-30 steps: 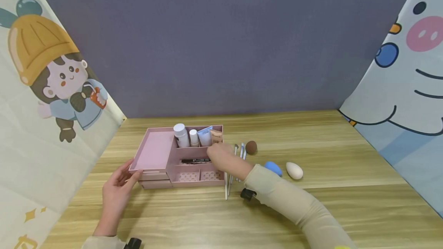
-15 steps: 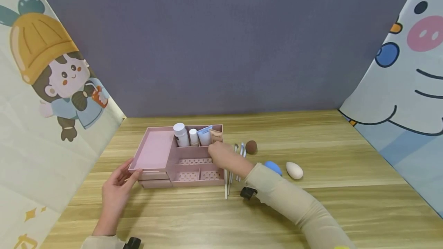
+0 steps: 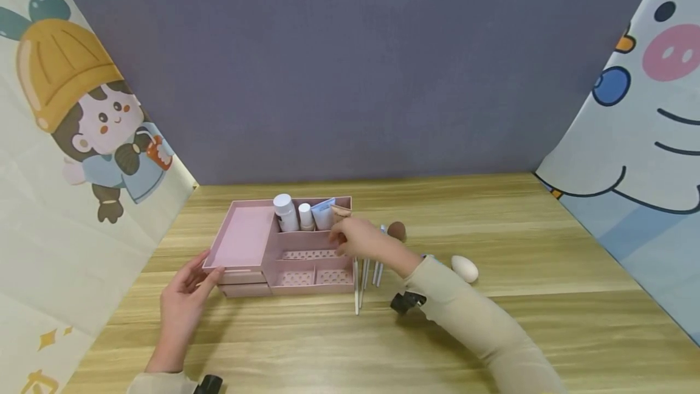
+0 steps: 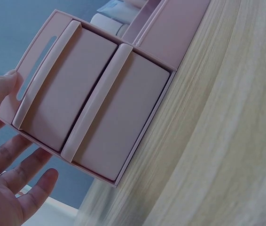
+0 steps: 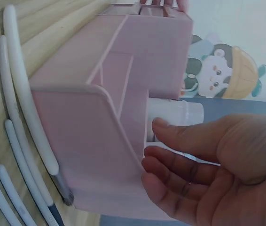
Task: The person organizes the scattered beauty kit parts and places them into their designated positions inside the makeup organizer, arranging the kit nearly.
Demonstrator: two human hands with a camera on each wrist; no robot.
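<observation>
The right hand [image 3: 358, 239] hung at the right side of the pink box [image 3: 284, 248], its fingers [image 5: 170, 155] loosely bent beside the box wall, and I could not tell if they held anything. The left hand [image 3: 183, 297] lay open, fingertips touching the box's front left corner by the two drawers [image 4: 95, 103], with white brushes [image 3: 363, 278] and a cream sponge egg [image 3: 465, 269] near on the wooden table [image 3: 492, 333]. I thought it best to keep the box steady and move slowly past the little bottles [image 3: 292, 214].
</observation>
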